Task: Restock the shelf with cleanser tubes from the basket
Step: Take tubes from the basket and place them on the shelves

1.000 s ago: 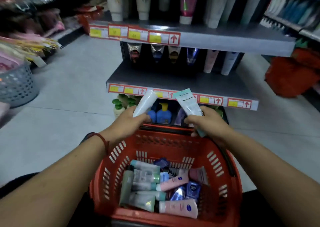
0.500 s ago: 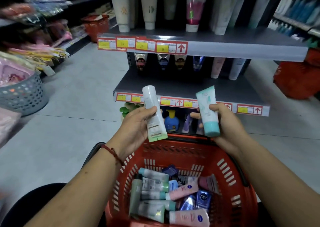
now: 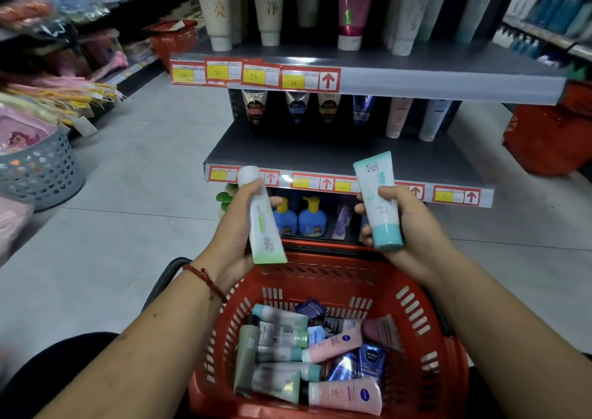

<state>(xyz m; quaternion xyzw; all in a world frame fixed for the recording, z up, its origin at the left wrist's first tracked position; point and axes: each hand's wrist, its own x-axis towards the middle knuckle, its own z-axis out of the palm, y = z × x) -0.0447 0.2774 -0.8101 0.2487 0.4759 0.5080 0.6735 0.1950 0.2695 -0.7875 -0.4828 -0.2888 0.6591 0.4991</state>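
Observation:
My left hand (image 3: 235, 226) grips a white cleanser tube with a green crimped end (image 3: 262, 218), cap pointing up. My right hand (image 3: 407, 223) holds a white and teal tube (image 3: 378, 199), teal cap pointing down. Both tubes hover above the far rim of the red basket (image 3: 426, 370), just in front of the grey middle shelf (image 3: 336, 156). Several more tubes (image 3: 307, 351), pink, blue and pale green, lie piled in the basket. Tubes stand at the back of the middle shelf and on the upper shelf (image 3: 416, 75).
Blue pump bottles (image 3: 299, 218) stand on the lowest level under the middle shelf. A grey perforated bin (image 3: 41, 175) is on the floor at left. Red baskets sit at right (image 3: 544, 140) and far back left (image 3: 171, 39). Tiled aisle floor runs along both sides.
Both hands have lifted their tubes up from the basket rim toward the middle shelf. The left tube turned cap-up and the right tube cap-down. My view has moved closer to the shelf.

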